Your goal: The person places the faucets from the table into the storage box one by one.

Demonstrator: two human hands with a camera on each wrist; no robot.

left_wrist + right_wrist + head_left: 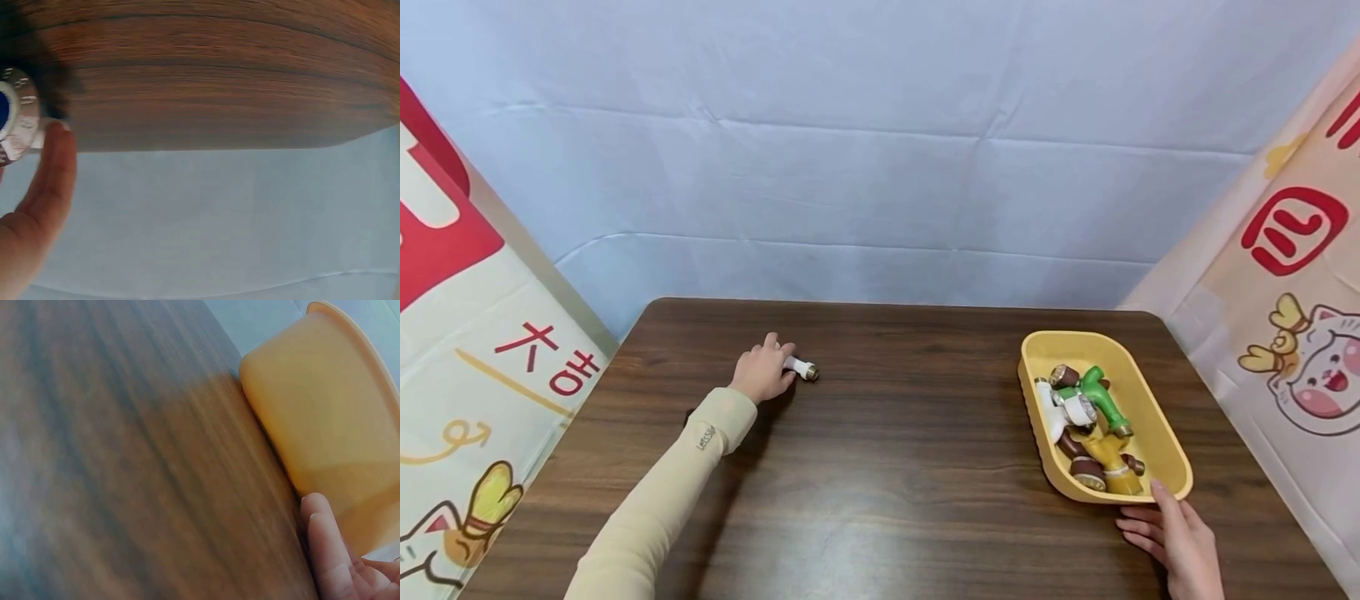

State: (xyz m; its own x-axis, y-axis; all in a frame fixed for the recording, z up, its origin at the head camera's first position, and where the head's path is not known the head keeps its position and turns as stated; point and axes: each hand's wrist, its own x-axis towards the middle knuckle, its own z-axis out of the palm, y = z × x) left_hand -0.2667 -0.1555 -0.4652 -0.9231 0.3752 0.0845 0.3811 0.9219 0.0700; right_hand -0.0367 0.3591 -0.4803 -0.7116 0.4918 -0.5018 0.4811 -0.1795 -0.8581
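Observation:
On the left part of the table my left hand grips a white plastic tap with a brass-coloured end pointing right. In the left wrist view the tap's round metal end has a blue centre, and a finger of my left hand lies beside it. At the right my right hand holds the near corner of a yellow plastic basket, thumb over the rim, fingers along the outer wall. The right wrist view shows the fingers low against that wall.
Inside the basket lie several taps: a green one, a white one, a yellow one and brown ones. The brown wooden table ends at a pale blue cloth; printed cloths hang left and right.

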